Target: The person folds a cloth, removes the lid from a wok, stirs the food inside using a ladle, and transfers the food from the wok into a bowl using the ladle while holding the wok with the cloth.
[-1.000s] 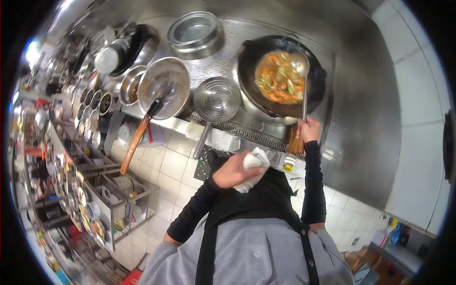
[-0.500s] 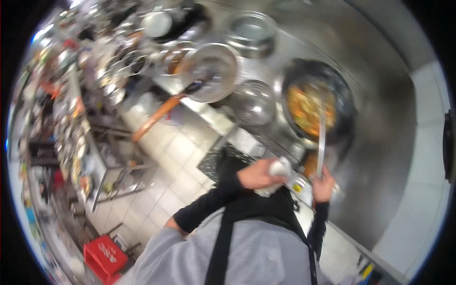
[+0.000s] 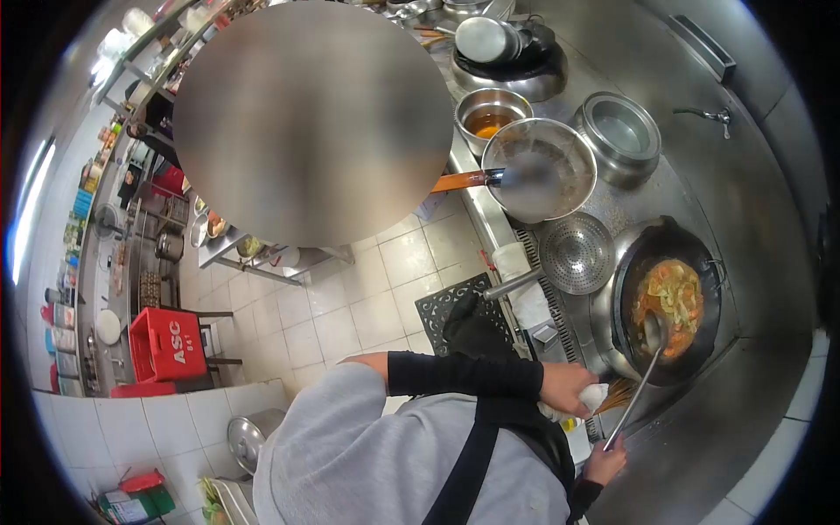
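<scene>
My right hand (image 3: 605, 461) is closed around the handle of a metal ladle (image 3: 632, 400). The ladle's bowl rests in the food (image 3: 672, 302), an orange-red sauce with pale pieces, inside a black wok (image 3: 623, 302) on the stove. My left hand (image 3: 569, 388), below the wok's near side, grips a bunched white cloth (image 3: 594, 398). Bamboo-like bristles of a brush (image 3: 619, 395) show just beyond the cloth; whether the hand touches them I cannot tell.
A perforated strainer (image 3: 577, 254) lies beside the wok. Beyond it are a wooden-handled sieve or pan (image 3: 573, 197), a pot of amber liquid (image 3: 477, 114) and a pot of clear liquid (image 3: 643, 157). A tap (image 3: 713, 115) juts from the back wall. A red crate (image 3: 157, 346) stands at left.
The head view has swung, and the wok now appears lower and farther right. The ladle's bowl has shifted to the wok's near side. Both hands keep their holds.
</scene>
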Motion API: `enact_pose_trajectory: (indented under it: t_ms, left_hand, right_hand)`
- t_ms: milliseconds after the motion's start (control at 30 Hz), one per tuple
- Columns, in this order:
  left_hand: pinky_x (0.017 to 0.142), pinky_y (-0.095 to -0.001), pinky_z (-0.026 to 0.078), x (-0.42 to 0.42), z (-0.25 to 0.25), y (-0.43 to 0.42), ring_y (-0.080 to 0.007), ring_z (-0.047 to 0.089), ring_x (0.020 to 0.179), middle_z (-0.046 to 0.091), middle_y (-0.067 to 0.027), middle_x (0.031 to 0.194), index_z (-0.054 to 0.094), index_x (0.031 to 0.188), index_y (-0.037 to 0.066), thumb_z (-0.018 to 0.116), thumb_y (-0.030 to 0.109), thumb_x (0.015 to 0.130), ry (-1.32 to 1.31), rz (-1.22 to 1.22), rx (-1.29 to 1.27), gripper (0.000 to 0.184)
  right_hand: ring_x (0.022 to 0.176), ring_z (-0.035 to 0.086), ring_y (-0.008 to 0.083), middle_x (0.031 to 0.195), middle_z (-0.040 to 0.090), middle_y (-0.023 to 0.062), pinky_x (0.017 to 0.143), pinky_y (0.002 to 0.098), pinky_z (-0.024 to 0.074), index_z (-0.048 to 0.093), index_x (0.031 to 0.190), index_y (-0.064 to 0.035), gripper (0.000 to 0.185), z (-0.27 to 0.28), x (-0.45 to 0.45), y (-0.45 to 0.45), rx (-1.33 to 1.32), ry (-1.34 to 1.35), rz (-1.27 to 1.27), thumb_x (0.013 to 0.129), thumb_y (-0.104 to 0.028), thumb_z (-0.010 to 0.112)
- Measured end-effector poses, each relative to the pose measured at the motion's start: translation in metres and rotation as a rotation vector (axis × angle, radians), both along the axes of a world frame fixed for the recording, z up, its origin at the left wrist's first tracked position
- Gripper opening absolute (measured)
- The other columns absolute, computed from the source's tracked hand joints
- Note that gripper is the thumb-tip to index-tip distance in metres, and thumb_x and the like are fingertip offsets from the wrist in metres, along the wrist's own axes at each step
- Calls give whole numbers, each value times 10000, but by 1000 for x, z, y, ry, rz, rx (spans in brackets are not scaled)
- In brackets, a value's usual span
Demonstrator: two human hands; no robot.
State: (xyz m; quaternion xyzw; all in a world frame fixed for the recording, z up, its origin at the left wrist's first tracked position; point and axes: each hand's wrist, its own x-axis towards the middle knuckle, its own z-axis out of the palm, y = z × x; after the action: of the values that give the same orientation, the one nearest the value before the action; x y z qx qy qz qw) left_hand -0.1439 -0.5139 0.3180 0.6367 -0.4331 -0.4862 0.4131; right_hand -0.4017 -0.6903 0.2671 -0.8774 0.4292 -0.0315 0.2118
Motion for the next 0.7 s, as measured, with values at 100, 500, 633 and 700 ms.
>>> enact_pose_trajectory:
  t_ms: [100,500,633,700]
  left_hand:
    - [912,-445,551,0,-1,5,-385,712,1061,737,-224,1095,634,1217,6,770,298,857,20,30,-10,483]
    - [912,-442,556,4,-14,3,-372,724,1029,743,-214,1078,617,1253,9,784,324,858,-4,105,-87,532]
    - [879,-427,574,0,-27,2,-363,735,1000,748,-198,1074,622,1250,17,787,268,872,13,85,-173,483]
    - [889,-400,575,3,-30,1,-295,740,991,749,-186,1075,641,1243,13,810,286,877,69,58,-119,488]
  right_hand:
    - [932,728,448,986,736,304,833,487,548,676,1218,87,461,-50,-2,-33,-151,-167,3,779,-54,652]
    - [455,570,177,593,588,88,415,359,429,679,957,25,112,-102,80,-110,539,-496,-350,894,-65,657]
    - [428,484,118,589,554,28,372,310,349,653,888,-6,90,-45,89,-59,622,-602,-355,921,-77,697]
    - [418,470,88,587,547,3,370,285,341,723,1085,-5,201,-65,68,-54,465,-612,-278,901,-83,741]
